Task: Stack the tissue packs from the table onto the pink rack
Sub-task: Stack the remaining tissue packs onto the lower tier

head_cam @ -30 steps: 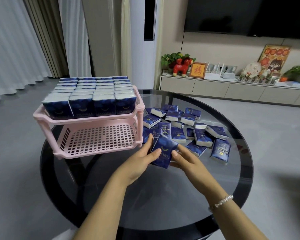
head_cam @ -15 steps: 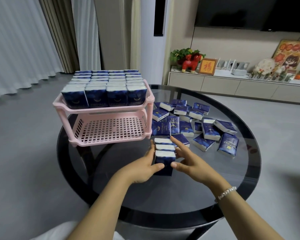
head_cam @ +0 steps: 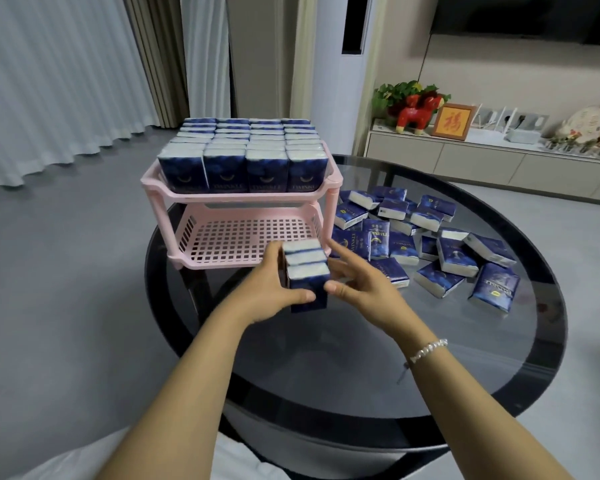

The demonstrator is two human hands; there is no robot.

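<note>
Three dark blue tissue packs (head_cam: 307, 271) stand upright in a row, pressed together between my hands just in front of the pink rack (head_cam: 238, 195). My left hand (head_cam: 274, 289) grips their left side with the thumb across the front pack. My right hand (head_cam: 359, 289) holds the right side, fingers along the packs and thumb at the front. The rack's top shelf is filled with several upright packs (head_cam: 243, 157). Its lower mesh shelf (head_cam: 246, 237) holds nothing. Several loose packs (head_cam: 426, 237) lie scattered on the table to the right of the rack.
The rack and packs sit on a round dark glass table (head_cam: 361, 358). A low TV cabinet (head_cam: 465, 157) with ornaments stands along the right wall under a television. Curtains hang at the back left over grey floor.
My hands gathered loose packs into an upright row of three, lifted them and carried them left toward the rack's lower shelf. My view has shifted, so the rack now sits more central.
</note>
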